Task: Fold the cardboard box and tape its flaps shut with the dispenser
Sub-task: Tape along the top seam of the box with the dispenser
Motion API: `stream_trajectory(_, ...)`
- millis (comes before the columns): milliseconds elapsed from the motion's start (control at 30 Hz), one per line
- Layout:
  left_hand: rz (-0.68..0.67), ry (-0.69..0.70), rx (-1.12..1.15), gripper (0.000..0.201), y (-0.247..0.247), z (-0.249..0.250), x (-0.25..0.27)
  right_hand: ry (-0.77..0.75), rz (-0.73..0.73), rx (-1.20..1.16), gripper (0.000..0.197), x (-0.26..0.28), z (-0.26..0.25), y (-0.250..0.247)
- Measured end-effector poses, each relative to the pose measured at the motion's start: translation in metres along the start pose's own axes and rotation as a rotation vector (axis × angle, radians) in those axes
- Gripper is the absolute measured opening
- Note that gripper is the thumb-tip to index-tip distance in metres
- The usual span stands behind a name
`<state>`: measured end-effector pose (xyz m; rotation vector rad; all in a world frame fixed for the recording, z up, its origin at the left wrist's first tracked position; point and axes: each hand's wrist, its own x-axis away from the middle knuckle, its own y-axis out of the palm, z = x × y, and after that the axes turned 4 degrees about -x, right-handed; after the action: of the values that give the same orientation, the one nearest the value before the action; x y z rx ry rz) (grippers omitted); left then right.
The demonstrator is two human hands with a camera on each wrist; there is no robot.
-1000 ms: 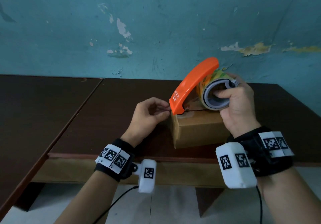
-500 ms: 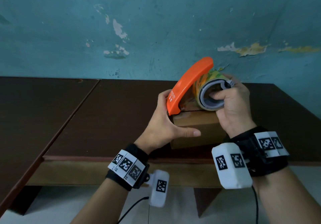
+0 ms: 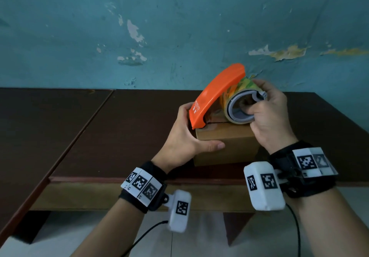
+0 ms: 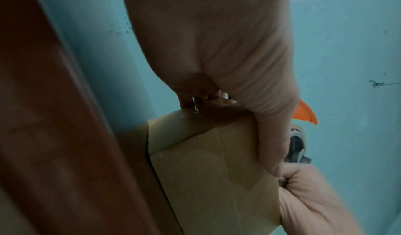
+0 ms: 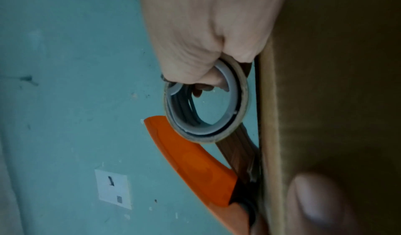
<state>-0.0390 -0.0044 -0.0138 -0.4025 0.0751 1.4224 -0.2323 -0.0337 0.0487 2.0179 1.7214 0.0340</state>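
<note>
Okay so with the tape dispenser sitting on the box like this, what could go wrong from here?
1. The left hand wraps the corner of the cardboard box right beside the nose of the orange dispenser; its fingers could get nicked or taped down.
2. The right hand grips only the tape roll, so the dispenser could twist off the flap seam.
3. The box stands near the edge of the table and could slide off.

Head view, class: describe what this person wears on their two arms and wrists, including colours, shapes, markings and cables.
Both forearms are bare, with no sleeves. Each wrist carries a black strap: the left wristband and the right wristband bear white tiles printed with black square-pattern markers. A rounded white camera block hangs under each wrist, left and right, also marked with such patterns. A thin black cable trails from each block.
</note>
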Motion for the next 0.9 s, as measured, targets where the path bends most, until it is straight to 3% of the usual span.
stream_trajectory(333, 0.005, -0.006, -0.044, 0.096, -0.003, 0.002, 0.002, -0.088, -0.117, 0.299, 0.071, -0.001, -0.014, -0.012)
stream_trajectory(900, -0.028, 0.002, -0.024, 0.092, -0.008, 0.002, 0.002, -0.068, -0.104, 0.372, 0.069, -0.004, -0.017, -0.023)
